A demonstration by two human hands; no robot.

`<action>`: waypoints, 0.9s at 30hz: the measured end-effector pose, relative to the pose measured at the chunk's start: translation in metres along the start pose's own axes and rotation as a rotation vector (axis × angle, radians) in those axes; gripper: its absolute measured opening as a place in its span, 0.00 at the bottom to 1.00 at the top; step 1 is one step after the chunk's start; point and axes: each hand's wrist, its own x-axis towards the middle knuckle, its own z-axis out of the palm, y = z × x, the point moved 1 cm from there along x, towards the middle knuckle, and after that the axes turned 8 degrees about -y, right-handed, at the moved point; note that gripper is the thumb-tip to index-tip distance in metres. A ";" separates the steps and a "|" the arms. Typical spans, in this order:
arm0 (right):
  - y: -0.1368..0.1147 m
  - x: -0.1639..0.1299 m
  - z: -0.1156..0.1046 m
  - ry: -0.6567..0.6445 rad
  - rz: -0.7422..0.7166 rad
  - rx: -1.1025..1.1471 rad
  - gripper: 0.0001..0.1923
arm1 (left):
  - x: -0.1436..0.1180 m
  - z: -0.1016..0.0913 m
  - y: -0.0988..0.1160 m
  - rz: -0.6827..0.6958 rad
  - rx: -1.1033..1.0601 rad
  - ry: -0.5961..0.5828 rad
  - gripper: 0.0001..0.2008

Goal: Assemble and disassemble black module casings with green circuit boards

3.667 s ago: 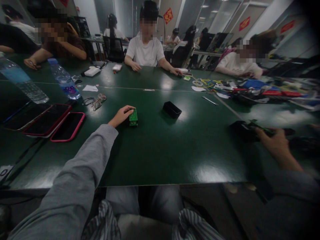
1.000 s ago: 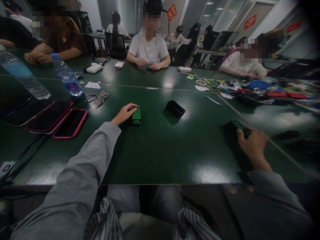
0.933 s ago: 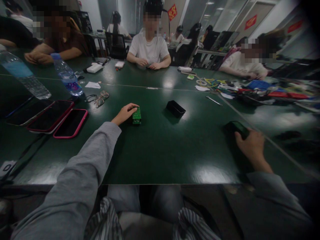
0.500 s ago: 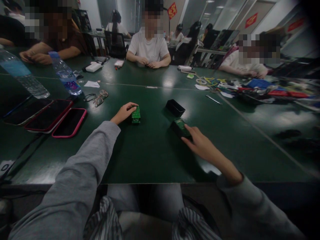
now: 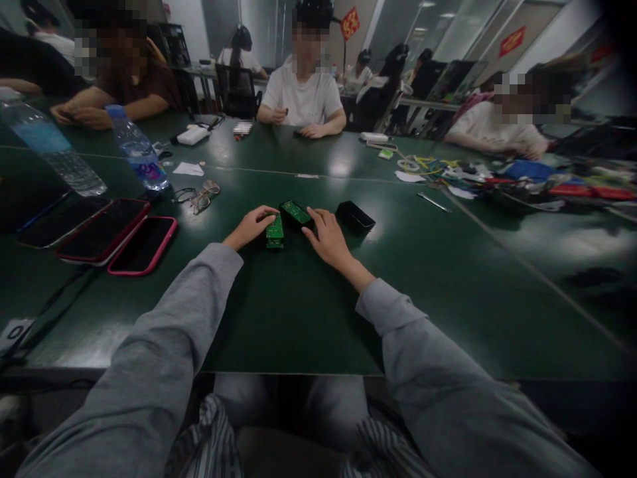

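Note:
My left hand [image 5: 249,227] rests on the dark green table [image 5: 308,312], fingers curled on a small green circuit board [image 5: 275,232]. My right hand [image 5: 326,238] lies just right of it, fingertips holding a black case with a green board inside [image 5: 295,214], set close against the first board. An empty black tray [image 5: 355,217] sits a little to the right of both hands. Both arms wear grey sleeves.
Three phones [image 5: 107,231] lie at the left, next to two water bottles [image 5: 139,157] and glasses [image 5: 199,196]. Tools, cables and parts [image 5: 497,179] crowd the right. Other people sit along the far side of the table.
My right hand slid the black case with its green board from the far right of the table to beside the left hand's board. My left hand stayed put.

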 end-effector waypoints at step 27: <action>0.059 -0.023 -0.027 0.015 0.225 -0.150 0.24 | 0.002 -0.003 -0.006 -0.001 0.037 0.003 0.17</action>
